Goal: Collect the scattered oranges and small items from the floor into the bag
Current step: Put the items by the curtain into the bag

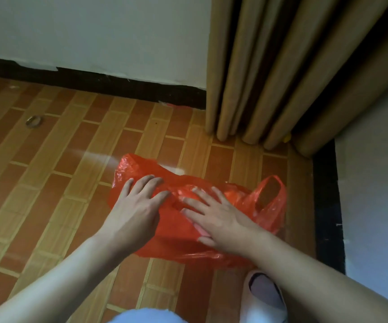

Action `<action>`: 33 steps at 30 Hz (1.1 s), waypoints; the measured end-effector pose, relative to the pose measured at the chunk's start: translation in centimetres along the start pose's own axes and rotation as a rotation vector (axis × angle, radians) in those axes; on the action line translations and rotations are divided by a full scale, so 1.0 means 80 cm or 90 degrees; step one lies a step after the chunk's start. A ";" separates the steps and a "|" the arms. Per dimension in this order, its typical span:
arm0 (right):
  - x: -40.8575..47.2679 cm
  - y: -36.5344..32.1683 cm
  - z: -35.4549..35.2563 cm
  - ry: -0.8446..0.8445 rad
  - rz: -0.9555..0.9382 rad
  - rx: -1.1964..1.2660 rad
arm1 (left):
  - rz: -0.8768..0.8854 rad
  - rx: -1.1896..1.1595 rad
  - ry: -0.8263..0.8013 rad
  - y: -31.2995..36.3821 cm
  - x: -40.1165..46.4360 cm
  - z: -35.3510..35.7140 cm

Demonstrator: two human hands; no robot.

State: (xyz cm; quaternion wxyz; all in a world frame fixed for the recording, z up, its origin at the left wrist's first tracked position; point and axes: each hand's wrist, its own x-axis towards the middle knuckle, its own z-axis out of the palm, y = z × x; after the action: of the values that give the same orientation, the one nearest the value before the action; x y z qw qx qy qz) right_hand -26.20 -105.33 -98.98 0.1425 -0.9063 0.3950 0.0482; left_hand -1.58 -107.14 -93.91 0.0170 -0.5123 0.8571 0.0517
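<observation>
A red plastic bag (179, 243) lies crumpled on the tiled floor, one handle loop sticking up at its right end. My left hand (137, 206) rests flat on the bag's left part with fingers spread. My right hand (214, 217) lies flat on the middle of the bag, fingers straight and spread. Something pale pink shows under the right hand's thumb side; what it is I cannot tell. No oranges are in view. A small round ring-like item (34, 120) lies on the floor far to the left, near the wall.
A tan curtain (270, 73) hangs to the floor behind the bag at right. A small yellow thing (287, 138) peeks out at the curtain's foot. Black skirting (118, 82) runs along the white wall. A white slipper (264, 297) is below the bag.
</observation>
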 end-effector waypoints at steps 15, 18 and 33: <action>-0.012 0.138 0.082 -0.150 0.223 -0.006 | -0.027 0.096 -0.305 -0.019 0.026 0.053; -0.009 0.145 0.075 -0.137 0.264 0.058 | 0.006 0.084 -0.321 -0.002 0.029 0.053; -0.013 0.019 0.087 -0.069 0.034 0.078 | 0.047 0.154 -0.231 -0.017 0.110 0.037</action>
State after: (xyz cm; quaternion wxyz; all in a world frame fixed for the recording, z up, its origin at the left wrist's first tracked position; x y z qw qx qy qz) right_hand -27.86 -103.56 -105.78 0.2176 -0.8811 0.4129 0.0765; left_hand -4.65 -115.15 -97.69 0.2302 -0.4570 0.8582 0.0400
